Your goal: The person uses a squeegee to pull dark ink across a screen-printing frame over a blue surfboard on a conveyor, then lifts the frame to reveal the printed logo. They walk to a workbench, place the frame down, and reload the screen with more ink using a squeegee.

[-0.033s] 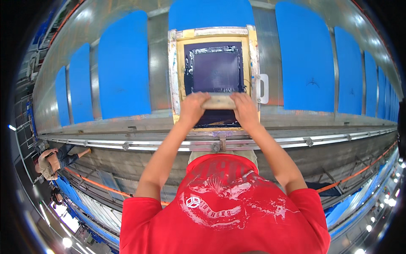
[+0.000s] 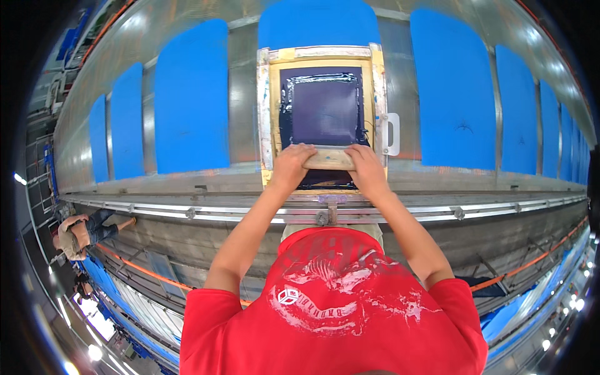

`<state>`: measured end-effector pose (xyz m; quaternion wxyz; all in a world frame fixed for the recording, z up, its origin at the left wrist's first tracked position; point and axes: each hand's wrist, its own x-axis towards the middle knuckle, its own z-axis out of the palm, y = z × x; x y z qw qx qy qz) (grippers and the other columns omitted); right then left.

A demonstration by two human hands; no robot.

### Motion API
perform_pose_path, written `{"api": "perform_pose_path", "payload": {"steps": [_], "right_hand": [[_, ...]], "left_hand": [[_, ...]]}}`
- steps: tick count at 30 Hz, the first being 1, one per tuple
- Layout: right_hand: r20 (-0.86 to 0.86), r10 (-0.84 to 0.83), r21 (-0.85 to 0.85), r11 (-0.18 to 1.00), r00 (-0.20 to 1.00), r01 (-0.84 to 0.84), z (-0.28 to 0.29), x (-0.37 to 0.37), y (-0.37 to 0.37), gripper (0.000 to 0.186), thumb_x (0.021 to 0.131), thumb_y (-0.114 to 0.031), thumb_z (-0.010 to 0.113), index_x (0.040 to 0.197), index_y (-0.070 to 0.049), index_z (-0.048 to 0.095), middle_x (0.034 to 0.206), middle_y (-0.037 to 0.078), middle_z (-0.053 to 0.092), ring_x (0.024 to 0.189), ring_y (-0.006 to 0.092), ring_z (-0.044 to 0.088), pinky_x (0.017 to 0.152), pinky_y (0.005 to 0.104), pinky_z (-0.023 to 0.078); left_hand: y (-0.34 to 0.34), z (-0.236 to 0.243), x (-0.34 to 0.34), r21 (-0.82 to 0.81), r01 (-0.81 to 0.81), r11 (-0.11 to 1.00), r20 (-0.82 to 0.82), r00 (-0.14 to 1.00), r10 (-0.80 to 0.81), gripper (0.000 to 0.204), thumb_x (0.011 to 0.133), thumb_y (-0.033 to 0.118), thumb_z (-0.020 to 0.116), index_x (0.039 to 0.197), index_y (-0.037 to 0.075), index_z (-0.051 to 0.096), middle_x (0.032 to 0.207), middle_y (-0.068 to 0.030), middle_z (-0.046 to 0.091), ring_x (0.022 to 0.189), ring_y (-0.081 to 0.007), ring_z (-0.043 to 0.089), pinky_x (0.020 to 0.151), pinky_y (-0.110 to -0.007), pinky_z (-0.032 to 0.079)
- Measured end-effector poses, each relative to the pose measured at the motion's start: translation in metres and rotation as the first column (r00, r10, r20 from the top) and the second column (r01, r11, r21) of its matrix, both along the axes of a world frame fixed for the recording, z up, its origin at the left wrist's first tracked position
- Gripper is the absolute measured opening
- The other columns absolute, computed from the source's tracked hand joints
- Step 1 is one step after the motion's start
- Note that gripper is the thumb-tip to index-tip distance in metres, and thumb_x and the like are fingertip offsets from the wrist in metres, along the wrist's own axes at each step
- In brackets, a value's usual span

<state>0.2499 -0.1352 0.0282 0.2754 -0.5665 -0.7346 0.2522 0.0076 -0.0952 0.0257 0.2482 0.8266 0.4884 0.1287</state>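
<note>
Both hands grip a wooden squeegee [image 2: 329,159] laid crosswise near the close end of a screen-printing frame [image 2: 265,112]. My left hand [image 2: 292,167] is closed over its left end, and my right hand [image 2: 369,169] over its right end. Dark purple ink lines the edges of the mesh [image 2: 324,115], with a smoother purple rectangle in its middle. A darker inked strip [image 2: 327,179] shows between the squeegee and the near side of the frame. The squeegee's blade is hidden under its handle.
Under the frame lies a blue panel [image 2: 317,24], one of several such panels along the metal table [image 2: 244,94]. A white handle [image 2: 391,134] juts from the frame's right side. A metal rail [image 2: 412,214] borders the near edge. Another person [image 2: 83,234] stands far left.
The squeegee and both hands have come slightly nearer to me along the mesh. The whole view has also shifted a little. Both hands keep their grip.
</note>
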Motion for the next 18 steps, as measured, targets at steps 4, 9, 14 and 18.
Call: {"api": "perform_pose_path", "payload": {"steps": [4, 9, 14, 18], "right_hand": [[-0.252, -0.373, -0.025, 0.925, 0.893, 0.379, -0.008, 0.056, 0.029, 0.046, 0.081, -0.02, 0.079, 0.121, -0.005, 0.062, 0.114, 0.012, 0.062, 0.105, 0.0268, 0.058, 0.092, 0.0389, 0.047], [-0.071, -0.566, -0.167, 0.818, 0.821, 0.55, -0.045, 0.094, 0.07, 0.026, 0.092, -0.025, 0.064, 0.111, -0.007, 0.067, 0.095, 0.014, 0.067, 0.082, 0.0259, 0.061, 0.075, 0.0379, 0.047], [-0.186, -0.561, 0.112, 0.804, 0.807, 0.585, -0.009, 0.058, 0.078, 0.024, 0.095, -0.025, 0.058, 0.106, -0.006, 0.068, 0.08, 0.014, 0.067, 0.07, 0.0242, 0.059, 0.072, 0.0379, 0.047], [-0.19, -0.584, 0.039, 0.799, 0.789, 0.601, 0.012, -0.014, 0.087, 0.024, 0.097, -0.026, 0.057, 0.105, -0.006, 0.068, 0.075, 0.014, 0.065, 0.065, 0.0229, 0.056, 0.067, 0.0379, 0.046]], "left_hand": [[-0.009, 0.0, -0.001, 0.117, -0.026, 0.993, 0.069, 0.997, 0.018, 0.039, 0.071, -0.001, 0.068, 0.109, 0.008, 0.07, 0.117, -0.0084, 0.069, 0.115, -0.0297, 0.062, 0.101, -0.042, 0.047], [-0.014, -0.005, 0.003, 0.069, -0.035, 0.997, 0.124, 0.992, 0.026, 0.043, 0.072, -0.002, 0.067, 0.113, 0.009, 0.068, 0.123, -0.009, 0.066, 0.12, -0.0304, 0.059, 0.106, -0.044, 0.043], [-0.032, 0.011, -0.015, 0.102, -0.05, 0.993, 0.2, 0.979, 0.029, 0.05, 0.068, -0.003, 0.069, 0.117, 0.008, 0.066, 0.125, -0.0091, 0.064, 0.122, -0.0303, 0.056, 0.108, -0.043, 0.042], [-0.031, 0.021, -0.077, 0.124, -0.097, 0.988, 0.238, 0.969, 0.065, 0.05, 0.069, 0.0, 0.071, 0.118, 0.008, 0.066, 0.126, -0.0086, 0.064, 0.122, -0.0302, 0.056, 0.107, -0.043, 0.042]]}}
